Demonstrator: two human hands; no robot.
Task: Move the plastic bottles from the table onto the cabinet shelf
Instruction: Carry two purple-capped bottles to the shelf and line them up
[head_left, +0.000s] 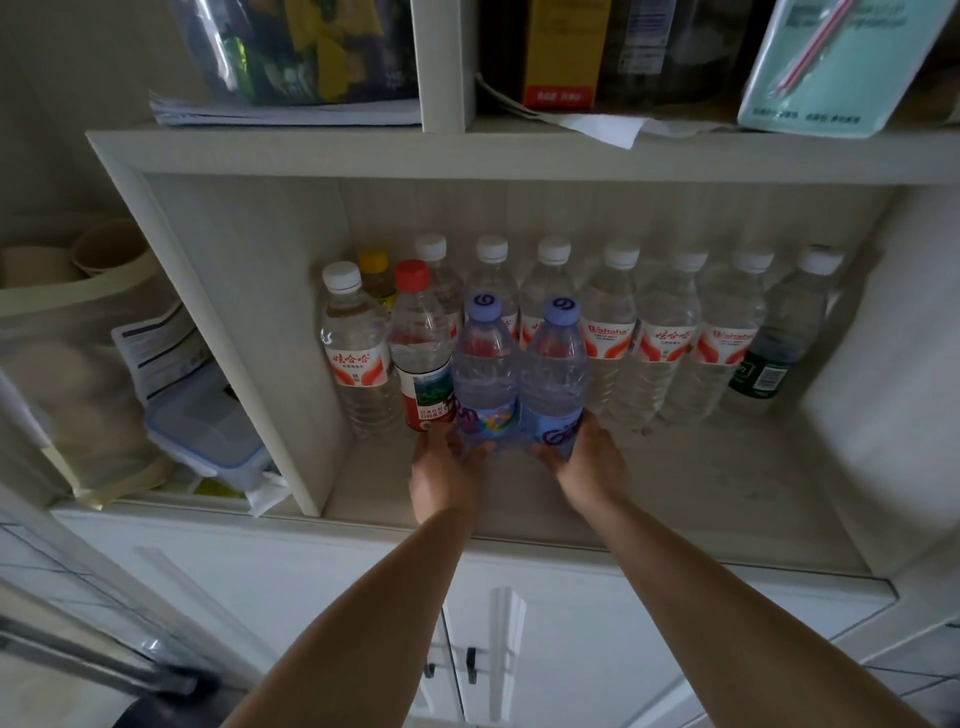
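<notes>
Two purple-capped plastic bottles stand side by side on the cabinet shelf (701, 499), in front of a back row. My left hand (444, 478) grips the base of the left purple bottle (485, 369). My right hand (589, 467) grips the base of the right purple bottle (556, 369). To their left stands a red-capped bottle (418, 348), then a white-capped one (353, 343). Several clear white-capped bottles (665, 338) line the back, with a dark-labelled bottle (779, 343) at the right end. A yellow-capped bottle (375, 275) is half hidden behind.
A vertical divider (234, 332) bounds the shelf on the left; beyond it lie a lidded plastic box (208, 431) and paper items. The upper shelf (519, 150) holds boxes and papers. White cabinet doors with dark handles (470, 665) are below.
</notes>
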